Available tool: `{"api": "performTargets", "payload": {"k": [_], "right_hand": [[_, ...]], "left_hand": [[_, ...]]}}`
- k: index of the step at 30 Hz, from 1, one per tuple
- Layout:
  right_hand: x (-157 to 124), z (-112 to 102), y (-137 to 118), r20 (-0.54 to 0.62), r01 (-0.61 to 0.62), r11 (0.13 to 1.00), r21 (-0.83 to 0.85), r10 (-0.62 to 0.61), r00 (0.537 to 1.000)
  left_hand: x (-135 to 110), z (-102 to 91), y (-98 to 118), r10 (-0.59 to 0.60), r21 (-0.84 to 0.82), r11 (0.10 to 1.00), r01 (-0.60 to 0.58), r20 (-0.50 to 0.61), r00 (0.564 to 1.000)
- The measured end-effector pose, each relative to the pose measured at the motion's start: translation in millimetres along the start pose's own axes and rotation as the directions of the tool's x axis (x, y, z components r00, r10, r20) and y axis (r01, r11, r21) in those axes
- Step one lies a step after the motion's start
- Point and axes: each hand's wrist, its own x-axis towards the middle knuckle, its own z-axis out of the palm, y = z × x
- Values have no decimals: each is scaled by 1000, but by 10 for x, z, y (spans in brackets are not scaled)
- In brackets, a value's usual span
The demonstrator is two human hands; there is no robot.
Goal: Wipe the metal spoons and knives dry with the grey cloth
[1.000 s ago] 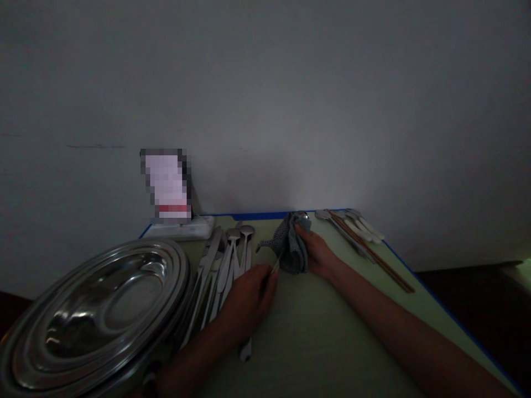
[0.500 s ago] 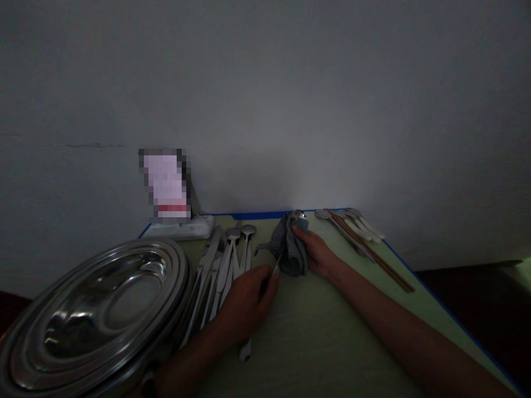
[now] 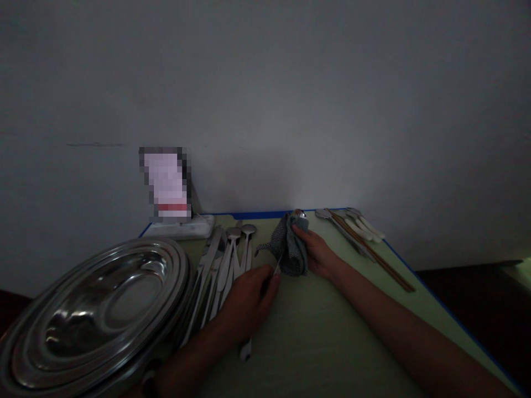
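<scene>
Cloth (image 3: 295, 251): A gray cloth, my landmark from this remote seat, is bunched around a metal utensil (image 3: 300, 214) over the green table (image 3: 327, 337); whether its lower edge touches the tabletop, I cannot tell.
Utensil: I see its shiny rounded end poking from the top of the cloth, its thin handle slanting out at the lower left.
Left hand (image 3: 253, 293): Just left of the cloth, it pinches the handle between thumb and fingers.
Right hand (image 3: 317, 250): At the cloth's right side, it grips the fabric, thumb pressed to the folds.
Cutlery: Left of the cloth, knives (image 3: 214, 249) and spoons (image 3: 248, 229) lie in a loose row, partly behind the left hand.
Plates (image 3: 135, 301): Far left of the cloth, I have a stack of shiny metal plates.
Chopsticks (image 3: 373, 254): Right of the cloth, a brown pair lies between a long metal spoon (image 3: 322, 214) and white-handled utensils (image 3: 370, 226).
Screen (image 3: 168, 179): Left of and beyond the cloth, it stands blurred over a white box (image 3: 201, 228).
</scene>
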Motion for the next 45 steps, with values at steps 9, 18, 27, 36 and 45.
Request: {"api": "performTargets", "payload": {"k": [9,18,27,36,45], "right_hand": [[71,-23,14,-89,0,991,137,12,996],[101,-27,42,-229,197,973,122,-165,959],[13,27,-4,-169,173,984,-47,-179,969],[23,-8,-4,-158,105,993,-55,-112,981],[43,-15,6,-130,104,994,37,-99,987]], "left_hand": [[4,-3,-17,-4,-1,1000,4,4,1000],[-17,-27,-5,46,-21,999,-45,45,998],[-24,-13,-19,86,15,996,-87,54,995],[-20,0,-28,96,34,995,-99,85,992],[-12,2,-23,92,19,995,-93,62,994]]}}
